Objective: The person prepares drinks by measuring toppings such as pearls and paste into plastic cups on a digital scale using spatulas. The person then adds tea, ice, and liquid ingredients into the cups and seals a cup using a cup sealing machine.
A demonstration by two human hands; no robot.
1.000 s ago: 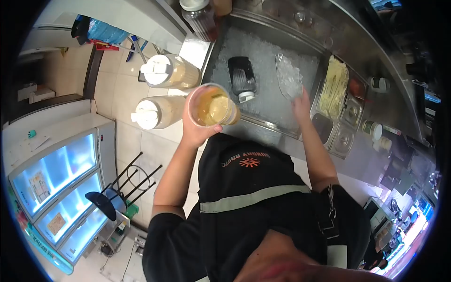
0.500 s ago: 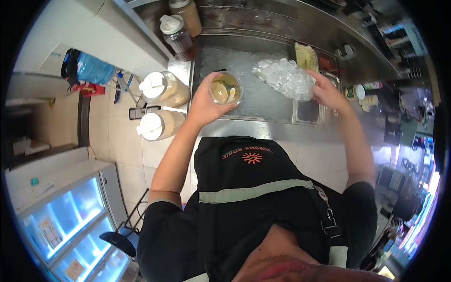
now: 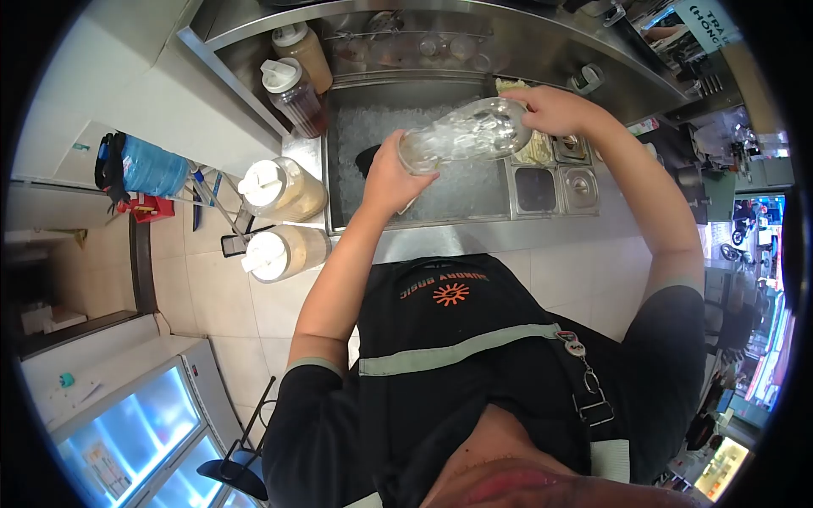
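My left hand is wrapped round a clear cup above the ice bin. In my right hand is a clear scoop, tipped toward the cup with its narrow end at the cup's mouth. Blurred ice lies along the scoop and at the cup's opening. Loose ice fills part of the metal bin below. A dark object in the bin is mostly hidden behind my left hand.
Two white-lidded jugs stand left of the bin, and two more bottles at its back left. Metal food containers adjoin the bin's right side. A metal shelf runs along the back.
The ice-filled scoop has come up out of the bin and over to the cup, where it is now tilted. My left hand has kept hold of the cup.
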